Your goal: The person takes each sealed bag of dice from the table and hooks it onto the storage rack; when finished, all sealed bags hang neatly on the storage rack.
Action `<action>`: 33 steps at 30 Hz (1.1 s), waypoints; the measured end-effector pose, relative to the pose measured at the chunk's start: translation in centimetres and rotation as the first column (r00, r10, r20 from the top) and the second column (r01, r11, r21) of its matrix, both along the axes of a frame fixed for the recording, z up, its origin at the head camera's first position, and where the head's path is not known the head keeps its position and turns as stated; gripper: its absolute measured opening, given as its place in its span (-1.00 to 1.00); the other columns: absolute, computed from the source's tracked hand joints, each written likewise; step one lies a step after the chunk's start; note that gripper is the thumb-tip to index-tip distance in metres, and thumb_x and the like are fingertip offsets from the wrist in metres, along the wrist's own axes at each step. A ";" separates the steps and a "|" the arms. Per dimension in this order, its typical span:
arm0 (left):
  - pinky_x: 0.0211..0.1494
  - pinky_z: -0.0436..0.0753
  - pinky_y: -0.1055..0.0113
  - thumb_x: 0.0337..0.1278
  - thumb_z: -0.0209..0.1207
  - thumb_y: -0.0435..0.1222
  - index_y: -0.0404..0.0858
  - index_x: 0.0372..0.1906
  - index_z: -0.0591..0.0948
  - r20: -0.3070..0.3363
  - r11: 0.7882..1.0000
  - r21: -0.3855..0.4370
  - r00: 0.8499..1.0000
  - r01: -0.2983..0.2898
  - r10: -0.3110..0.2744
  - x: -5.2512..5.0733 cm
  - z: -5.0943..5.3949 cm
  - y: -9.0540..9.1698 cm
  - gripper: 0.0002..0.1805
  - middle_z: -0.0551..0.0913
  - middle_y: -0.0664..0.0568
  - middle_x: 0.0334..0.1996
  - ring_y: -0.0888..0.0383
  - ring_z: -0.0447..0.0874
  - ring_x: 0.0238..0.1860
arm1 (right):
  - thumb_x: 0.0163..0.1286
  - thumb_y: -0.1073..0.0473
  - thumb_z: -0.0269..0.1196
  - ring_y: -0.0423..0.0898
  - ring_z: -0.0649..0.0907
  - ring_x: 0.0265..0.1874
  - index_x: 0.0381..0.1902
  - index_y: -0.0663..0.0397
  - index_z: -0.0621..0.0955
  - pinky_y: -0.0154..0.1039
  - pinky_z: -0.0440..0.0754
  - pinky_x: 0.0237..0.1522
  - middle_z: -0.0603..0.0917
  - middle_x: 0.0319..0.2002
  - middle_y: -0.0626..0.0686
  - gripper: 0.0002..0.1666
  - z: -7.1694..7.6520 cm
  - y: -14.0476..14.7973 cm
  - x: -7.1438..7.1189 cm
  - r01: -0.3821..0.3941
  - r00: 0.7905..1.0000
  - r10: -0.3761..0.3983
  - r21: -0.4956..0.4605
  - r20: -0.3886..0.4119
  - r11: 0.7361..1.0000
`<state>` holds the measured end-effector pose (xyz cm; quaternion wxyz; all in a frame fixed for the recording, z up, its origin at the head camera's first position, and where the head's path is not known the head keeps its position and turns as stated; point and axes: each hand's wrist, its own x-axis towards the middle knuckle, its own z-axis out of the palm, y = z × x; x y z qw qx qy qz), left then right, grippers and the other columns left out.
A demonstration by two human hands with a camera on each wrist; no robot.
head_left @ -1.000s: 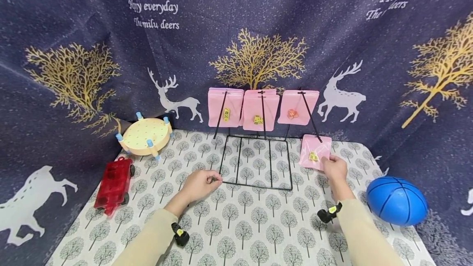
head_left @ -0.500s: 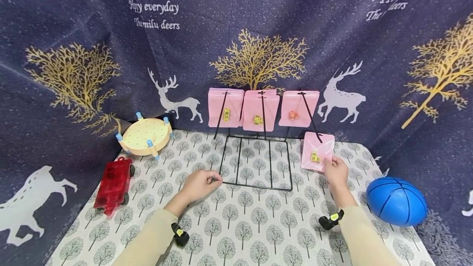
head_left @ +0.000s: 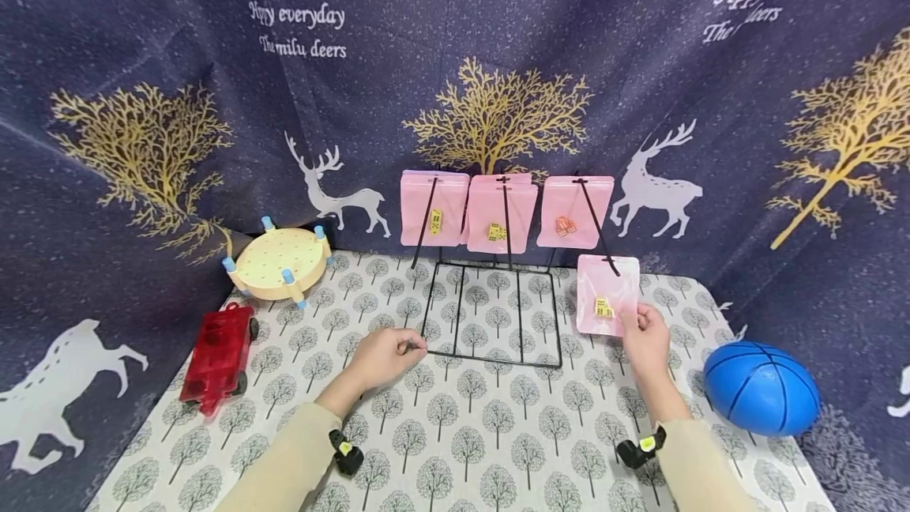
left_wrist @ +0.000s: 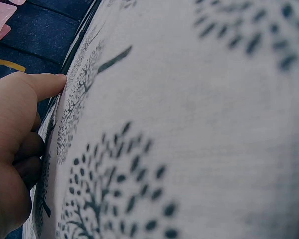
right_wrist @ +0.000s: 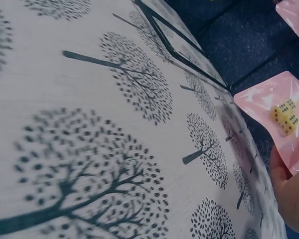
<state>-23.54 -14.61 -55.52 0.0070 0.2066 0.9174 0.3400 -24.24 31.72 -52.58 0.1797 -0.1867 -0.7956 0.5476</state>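
Observation:
My right hand (head_left: pixel 645 338) pinches the lower right corner of a pink zip bag (head_left: pixel 596 275) with yellow dice (head_left: pixel 603 307) inside. The bag's top edge lies at the tip of the right prong (head_left: pixel 600 231) of a black wire display rack (head_left: pixel 522 314). Whether the prong passes through its hole is hard to tell. At the front left corner of the rack's base, my left hand (head_left: pixel 387 355) has its thumb and forefinger brought together on the wire. In the right wrist view the held bag (right_wrist: pixel 261 97) is tilted, and the fingertips are partly cut off.
Pink bags hang on the left (head_left: pixel 415 204), middle (head_left: pixel 522 212) and right (head_left: pixel 550 196) prongs. A cream round stool-like toy (head_left: pixel 280 259) and a red toy truck (head_left: pixel 220 354) stand at left. A blue ball (head_left: pixel 762 387) sits at right. Patterned cloth covers the table (head_left: pixel 469 449).
The held bag has moved slightly right and then back left at the right prong's tip, with its top edge now level. The bag hanging on that prong has shifted slightly down. My left hand stays put.

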 end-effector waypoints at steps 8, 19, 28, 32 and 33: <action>-0.64 0.22 0.49 0.32 0.38 -0.15 0.05 -0.14 0.78 -0.006 1.000 0.005 1.000 0.010 -0.010 0.0 0.1 0.0 -0.91 0.36 0.29 -0.70 0.37 0.21 -0.70 | 0.63 0.13 0.15 -0.42 0.63 -0.31 0.14 0.37 0.52 -0.54 0.61 -0.26 0.69 0.04 0.39 -0.63 0.8 -0.9 1.5 -0.039 0.994 0.041 0.023 -0.102 0.999; -0.63 0.23 0.47 0.32 0.37 -0.09 0.09 -0.12 0.78 0.009 1.000 -0.004 1.000 -0.005 0.005 0.0 0.0 0.0 -0.90 0.36 0.29 -0.71 0.36 0.20 -0.71 | 0.56 0.21 0.26 -0.32 0.69 -0.37 0.08 0.37 0.59 -0.47 0.63 -0.41 0.74 -0.31 -0.29 -0.69 2.5 -1.6 4.3 -0.122 0.973 0.111 -0.041 -0.203 0.992; -0.64 0.20 0.48 0.33 0.37 -0.11 0.07 -0.11 0.78 0.008 1.000 -0.003 1.000 -0.004 0.004 0.0 0.2 0.1 -0.89 0.32 0.29 -0.73 0.37 0.16 -0.72 | 0.50 0.41 0.25 -0.28 0.72 -0.34 -0.04 0.40 0.60 -0.51 0.65 -0.25 0.77 -0.30 -0.19 -0.85 3.6 -2.1 6.2 -0.142 0.938 0.095 -0.121 -0.332 0.982; -0.64 0.19 0.48 0.32 0.37 -0.10 0.06 -0.11 0.78 0.014 1.000 0.000 1.000 -0.008 0.008 0.1 0.2 0.1 -0.89 0.32 0.29 -0.74 0.36 0.16 -0.72 | 0.47 0.48 0.23 -0.26 0.71 -0.36 -0.11 0.35 0.62 -0.51 0.64 -0.27 0.78 -0.31 -0.11 -0.91 4.0 -2.2 7.1 -0.179 0.904 0.095 -0.168 -0.418 0.969; -0.65 0.19 0.48 0.32 0.37 -0.10 0.06 -0.11 0.78 0.016 1.000 0.002 1.000 -0.009 0.009 0.1 0.2 0.1 -0.89 0.32 0.29 -0.73 0.36 0.17 -0.72 | 0.46 0.50 0.22 -0.26 0.71 -0.37 -0.12 0.35 0.62 -0.51 0.64 -0.28 0.78 -0.31 -0.09 -0.91 4.1 -2.3 7.3 -0.192 0.892 0.096 -0.177 -0.443 0.965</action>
